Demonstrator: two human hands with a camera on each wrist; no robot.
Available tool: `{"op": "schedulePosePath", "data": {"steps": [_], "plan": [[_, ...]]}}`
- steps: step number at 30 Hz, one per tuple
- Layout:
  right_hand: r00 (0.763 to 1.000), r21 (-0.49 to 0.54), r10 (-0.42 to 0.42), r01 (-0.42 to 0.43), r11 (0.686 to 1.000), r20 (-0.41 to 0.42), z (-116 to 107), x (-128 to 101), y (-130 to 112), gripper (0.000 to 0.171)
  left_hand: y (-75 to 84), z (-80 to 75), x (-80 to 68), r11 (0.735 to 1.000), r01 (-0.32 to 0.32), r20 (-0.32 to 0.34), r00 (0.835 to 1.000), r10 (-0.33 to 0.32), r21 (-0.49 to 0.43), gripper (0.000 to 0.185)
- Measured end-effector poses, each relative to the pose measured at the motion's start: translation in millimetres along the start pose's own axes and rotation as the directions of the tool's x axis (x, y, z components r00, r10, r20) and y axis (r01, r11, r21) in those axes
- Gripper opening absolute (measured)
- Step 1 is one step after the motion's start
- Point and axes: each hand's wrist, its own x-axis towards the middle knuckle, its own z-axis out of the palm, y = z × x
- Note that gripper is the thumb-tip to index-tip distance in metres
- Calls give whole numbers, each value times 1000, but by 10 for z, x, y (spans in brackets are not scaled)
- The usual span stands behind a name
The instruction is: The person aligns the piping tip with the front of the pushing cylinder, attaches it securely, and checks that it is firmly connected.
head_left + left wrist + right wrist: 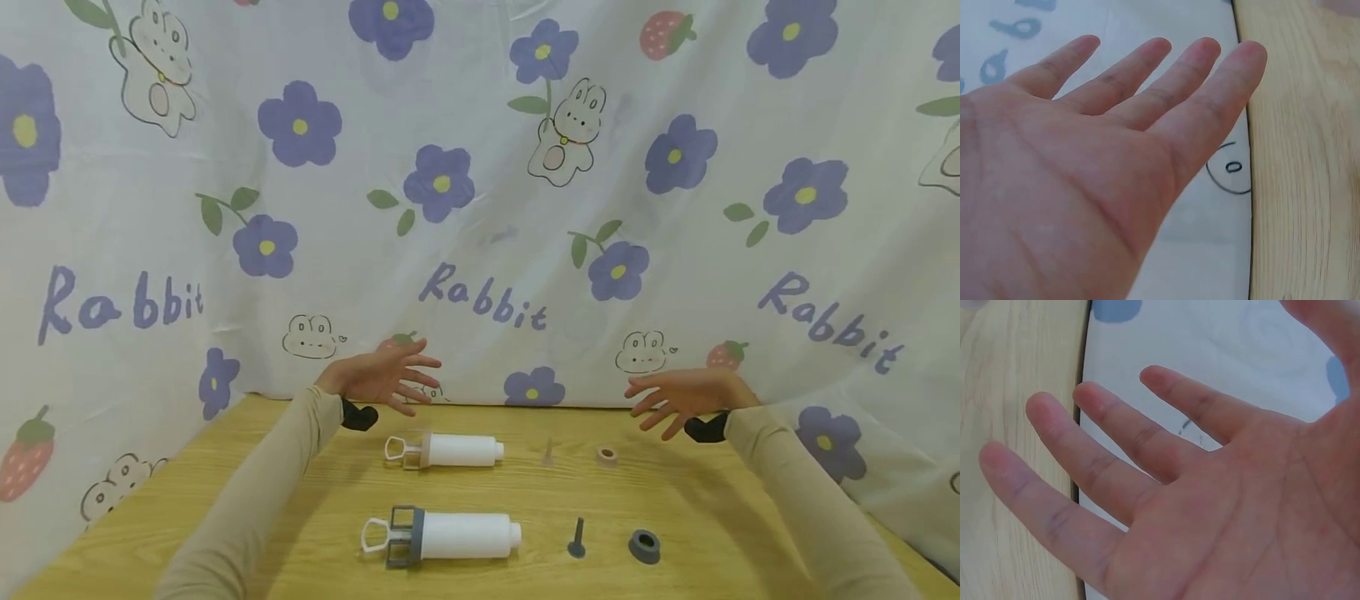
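- Nearest in the head view, a large white tube (450, 536) with a grey collar and white loop handle lies on its side on the wood table (225, 500).
- To its right sit a dark nozzle (576, 540) and a grey ring (644, 546), each apart from the tube.
- Farther back lies a small white tube (450, 450) with a beige collar; to its right are a clear nozzle (547, 454), hard to make out, and a beige ring (606, 455).
- Both arms wear tan sleeves and reach forward above the far edge of the table.
- Left hand (382, 379) hovers above the small tube's handle end, fingers spread and straight, holding nothing.
- Right hand (686, 398) hovers past the beige ring, fingers spread, holding nothing.
- A flower-and-rabbit cloth (480, 208) hangs behind the table.
- Left wrist view: the open palm (1066, 187) fills the frame, fingers (1210, 100) straight and close together, with cloth and table edge beyond.
- Right wrist view: the open palm (1260, 512) has fingers (1116, 431) fanned apart, over the cloth and table edge.
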Motion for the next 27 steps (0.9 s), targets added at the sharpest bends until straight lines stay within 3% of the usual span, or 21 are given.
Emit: {"op": "schedulePosePath", "data": {"steps": [5, 11, 16, 21, 27], "plan": [[999, -14, 8, -8, 1000, 33, 84, 85, -56, 55, 69, 136, 153, 998, 45, -1, 999, -45, 31, 64], [996, -43, 10, -6, 999, 90, 168, 179, -86, 52, 178, 384, 361, 989, 77, 31, 996, -81, 129, 63], [993, -76, 40, -31, 997, 114, 247, 274, -115, 53, 294, 549, 516, 984, 65, 81, 994, -80, 164, 60], [991, -122, 75, -61, 991, 110, 299, 328, -141, 55, 393, 687, 707, 981, 53, 81, 994, -69, 186, 53], [986, -202, 102, -75, 977, 130, 373, 365, -148, 64, 343, 915, 1049, 954, 50, 57, 996, -69, 297, 48]]}}
